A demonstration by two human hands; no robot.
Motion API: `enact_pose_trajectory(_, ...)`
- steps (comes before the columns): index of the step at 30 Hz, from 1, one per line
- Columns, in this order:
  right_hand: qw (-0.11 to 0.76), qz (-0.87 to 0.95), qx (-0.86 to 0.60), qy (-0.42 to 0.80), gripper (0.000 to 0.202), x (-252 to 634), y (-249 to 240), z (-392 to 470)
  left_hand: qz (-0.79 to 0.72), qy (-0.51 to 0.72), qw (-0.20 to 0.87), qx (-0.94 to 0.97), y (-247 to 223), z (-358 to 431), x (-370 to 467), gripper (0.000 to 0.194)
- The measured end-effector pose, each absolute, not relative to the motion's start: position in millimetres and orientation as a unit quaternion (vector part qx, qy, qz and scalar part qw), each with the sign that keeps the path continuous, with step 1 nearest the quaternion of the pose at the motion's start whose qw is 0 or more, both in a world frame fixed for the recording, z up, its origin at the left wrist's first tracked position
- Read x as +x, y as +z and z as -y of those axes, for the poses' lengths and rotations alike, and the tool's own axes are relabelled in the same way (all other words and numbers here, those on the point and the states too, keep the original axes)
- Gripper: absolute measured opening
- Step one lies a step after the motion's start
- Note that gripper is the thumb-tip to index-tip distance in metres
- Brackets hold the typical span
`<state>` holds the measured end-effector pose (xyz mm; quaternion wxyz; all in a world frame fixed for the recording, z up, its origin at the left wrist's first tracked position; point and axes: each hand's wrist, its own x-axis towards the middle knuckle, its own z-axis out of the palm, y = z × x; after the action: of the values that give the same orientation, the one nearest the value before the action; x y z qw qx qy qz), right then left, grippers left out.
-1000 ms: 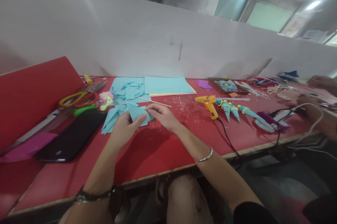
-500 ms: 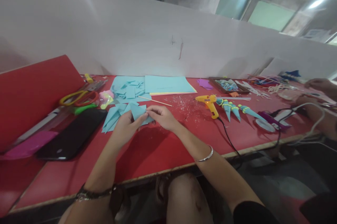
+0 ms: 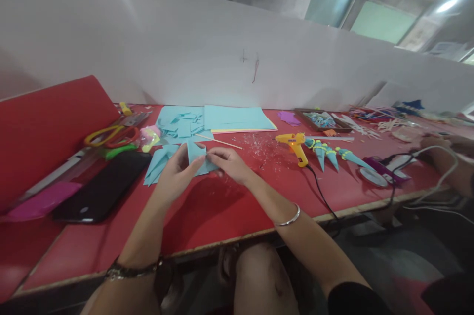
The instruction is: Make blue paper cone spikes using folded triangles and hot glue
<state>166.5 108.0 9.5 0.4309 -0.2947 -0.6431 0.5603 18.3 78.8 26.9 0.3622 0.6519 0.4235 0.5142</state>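
Observation:
A piece of light blue paper [image 3: 195, 152], bent into a curve, is held between my two hands above the red table. My left hand [image 3: 178, 171] grips its left side, thumb in front and fingers behind. At its right edge my right hand [image 3: 227, 163] pinches the paper between thumb and fingers. More blue paper pieces [image 3: 158, 164] lie in a loose pile just behind and left of my left hand. A thin wooden stick [image 3: 225, 143] rests on the table beyond my hands.
To the right lie a yellow glue gun [image 3: 294, 147] with a black cord and several blue paper cones [image 3: 320, 154]. On the left are a black phone [image 3: 105, 186] and scissors [image 3: 105, 136]. Blue sheets [image 3: 235, 118] lie at the back. Another person's hand [image 3: 437, 154] is at far right.
The paper between my hands has turned from a flatter, slanted pose to a more upright, curled one. At far right the other person's hands have shifted.

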Motion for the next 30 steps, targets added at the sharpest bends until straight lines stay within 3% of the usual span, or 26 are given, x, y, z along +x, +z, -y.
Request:
enact_pose_trajectory(5, 0.409, 0.63, -0.277, 0.599, 0.03, 166.5, 8.0, -106.1, -0.439, 0.531, 0.378, 0.619, 23.5, -81.6, 13.0, 0.041)
enact_pose_trajectory(12, 0.397, 0.627, -0.253, 0.62, 0.03, 166.4, 7.8, -106.7, -0.444, 0.556, 0.361, 0.602, 32.3, -78.1, 15.4, 0.032)
enact_pose_trajectory(22, 0.409, 0.636, -0.282, 0.59, 0.029, 165.3, 6.2, -110.6, -0.511, 0.495, 0.278, 0.646, 30.2, -79.1, 15.3, 0.028)
enact_pose_trajectory(30, 0.408, 0.639, -0.296, 0.581, 0.035, 165.0, 5.2, -110.4, -0.494, 0.474, 0.279, 0.673, 30.5, -79.2, 17.5, 0.03)
